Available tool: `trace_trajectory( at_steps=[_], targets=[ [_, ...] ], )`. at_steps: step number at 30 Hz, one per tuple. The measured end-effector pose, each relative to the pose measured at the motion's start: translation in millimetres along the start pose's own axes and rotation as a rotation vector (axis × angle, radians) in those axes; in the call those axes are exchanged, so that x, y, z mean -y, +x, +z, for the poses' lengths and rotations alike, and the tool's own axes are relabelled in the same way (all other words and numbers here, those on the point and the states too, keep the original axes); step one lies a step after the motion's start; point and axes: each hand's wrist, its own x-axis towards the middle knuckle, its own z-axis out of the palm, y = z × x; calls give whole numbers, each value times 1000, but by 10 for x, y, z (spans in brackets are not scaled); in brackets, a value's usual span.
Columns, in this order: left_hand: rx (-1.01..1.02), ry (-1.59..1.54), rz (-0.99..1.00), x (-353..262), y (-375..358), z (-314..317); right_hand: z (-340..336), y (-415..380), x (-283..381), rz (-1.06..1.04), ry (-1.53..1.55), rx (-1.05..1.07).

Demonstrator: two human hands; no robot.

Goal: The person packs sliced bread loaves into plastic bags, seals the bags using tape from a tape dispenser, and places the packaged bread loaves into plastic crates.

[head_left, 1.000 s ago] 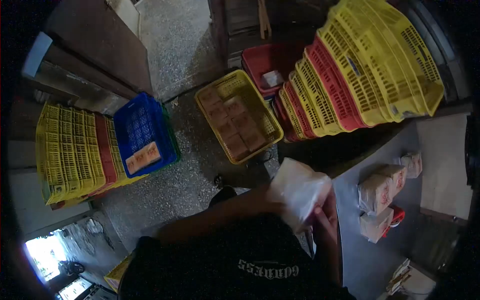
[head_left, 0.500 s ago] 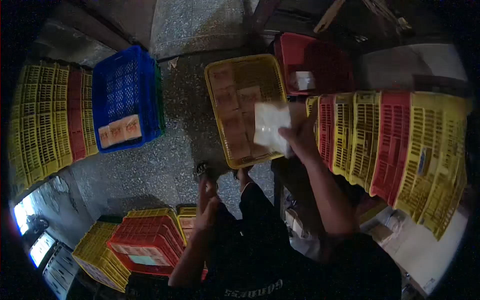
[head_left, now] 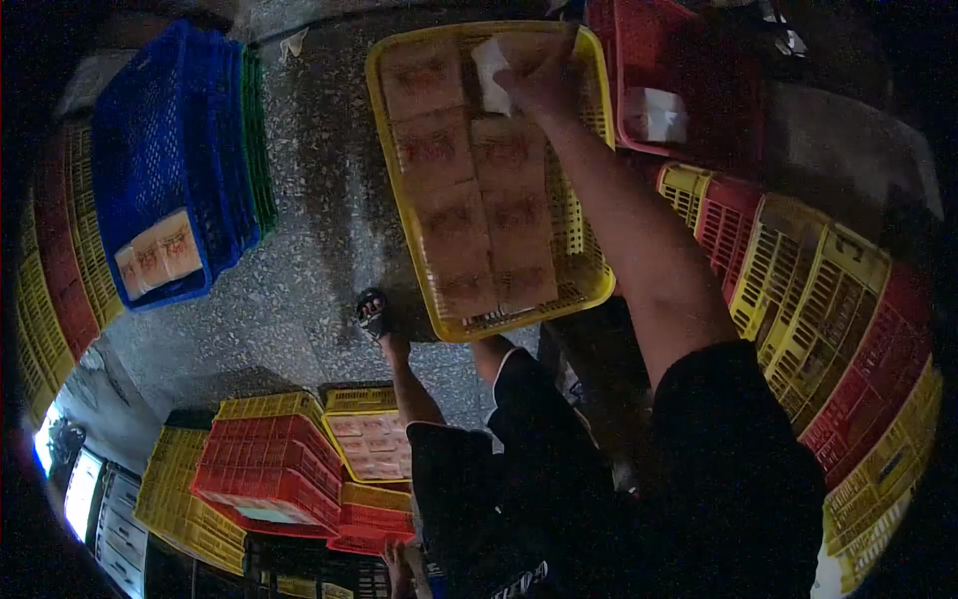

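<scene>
My right hand (head_left: 544, 88) is at the far end of the yellow crate (head_left: 429, 299), its fingers closed on a white packet (head_left: 493, 76). Printed orange-pink packets (head_left: 439, 215) lie in two columns in the crate, and the held packet is at the top of the right-hand column. My left hand (head_left: 399, 569) hangs low at the bottom edge of the view, beside the red crates; its fingers are small and dim, and whether it holds anything cannot be made out.
Blue crates (head_left: 140, 150) with packets stand at the left. A red crate (head_left: 699, 90) holding a white packet (head_left: 653, 115) is at upper right. Yellow and red crates (head_left: 788, 290) are stacked along the right. More red crates (head_left: 269, 469) stand at lower left.
My right hand has moved the white packet from above the crate's right side to its far end. My left hand has dropped toward the bottom edge. The view has shifted closer to the yellow crate.
</scene>
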Motion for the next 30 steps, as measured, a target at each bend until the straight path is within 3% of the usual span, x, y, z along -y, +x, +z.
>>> trace_trajectory(
  at_steps=[3, 5, 9, 11, 12, 13, 15, 17, 18, 22, 25, 27, 29, 30],
  targets=[
    [15, 49, 4, -46, -41, 108, 235, 7, -104, 30, 60, -11],
    [23, 80, 25, -137, -30, 148, 348, 74, -236, 172, -208, 8],
    [11, 124, 34, -270, -40, 155, 606, 399, -478, 71, -400, 172],
    [7, 150, 39, -294, -39, 120, 804, 449, -778, 5, -97, 176],
    [6, 165, 37, -292, -44, 86, 893, 464, -1200, 13, -91, 178],
    [5, 180, 38, -291, -44, 58, 851, 436, -1657, 22, 202, 411],
    [8, 215, 41, -318, -32, 10, 480, 173, -1862, 34, 499, 623],
    [10, 255, 51, -401, -1, -29, -11, -765, -1829, 588, 237, 615],
    [9, 278, 57, -457, 0, -49, -140, -1156, -1843, 773, 282, 664],
    [6, 411, 130, -818, 15, -160, 217, -2253, -2254, 847, 409, 812],
    [8, 543, 224, -1138, 32, -294, 611, -2406, -2391, 820, 362, 717],
    [17, 676, 310, -1399, 104, -509, 271, -2472, -2071, 862, 244, 642],
    [25, 847, 412, -1794, 213, -768, 104, -2989, -1992, 440, 379, 41],
    [33, 943, 461, -2006, 305, -877, -166, -3183, -1799, 432, 385, -14]
  ],
)
